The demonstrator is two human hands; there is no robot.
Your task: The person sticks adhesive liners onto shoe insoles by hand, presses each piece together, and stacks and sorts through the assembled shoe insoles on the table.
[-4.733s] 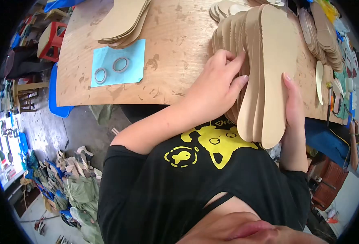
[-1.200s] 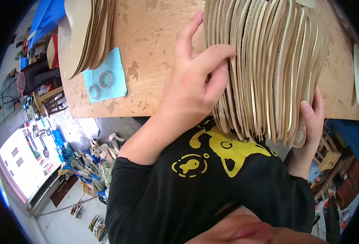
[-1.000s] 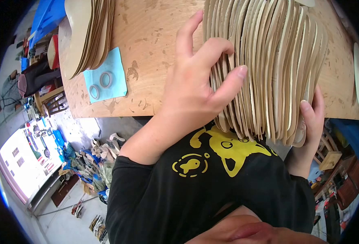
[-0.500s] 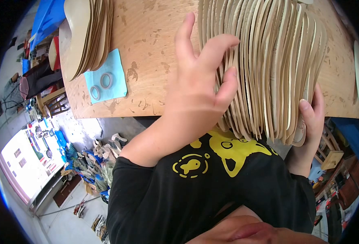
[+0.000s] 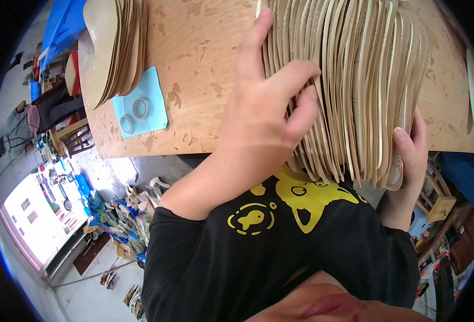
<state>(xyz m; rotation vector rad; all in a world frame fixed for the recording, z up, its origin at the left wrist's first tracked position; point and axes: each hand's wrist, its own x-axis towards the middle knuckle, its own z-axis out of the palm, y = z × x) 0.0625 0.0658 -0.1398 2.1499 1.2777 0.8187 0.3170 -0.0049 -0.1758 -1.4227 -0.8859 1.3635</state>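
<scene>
A thick row of tan insole-shaped pieces (image 5: 349, 91) stands on edge, fanned, at the near side of the wooden table (image 5: 194, 70). On its left side is my left hand (image 5: 263, 112), thumb and index finger closed on the edges of some pieces, with another finger stretched up along the outer piece. My right hand (image 5: 411, 153) grips the row's lower right end, thumb in front and the other fingers mostly hidden behind it. A second stack of tan pieces (image 5: 116, 48) lies at the table's upper left.
Two tape rings, one larger (image 5: 141, 108) and one smaller (image 5: 126, 124), rest on a blue sheet (image 5: 153, 94). A pale, narrow piece (image 5: 472, 88) lies at the right. Beyond the left edge are a person (image 5: 22, 126), a wooden stool (image 5: 75, 137) and a heap of cloth (image 5: 116, 214).
The row of pieces has grown much wider since the oldest frame. Lately my left thumb has lifted and closed back toward the index finger; my right hand has barely moved.
</scene>
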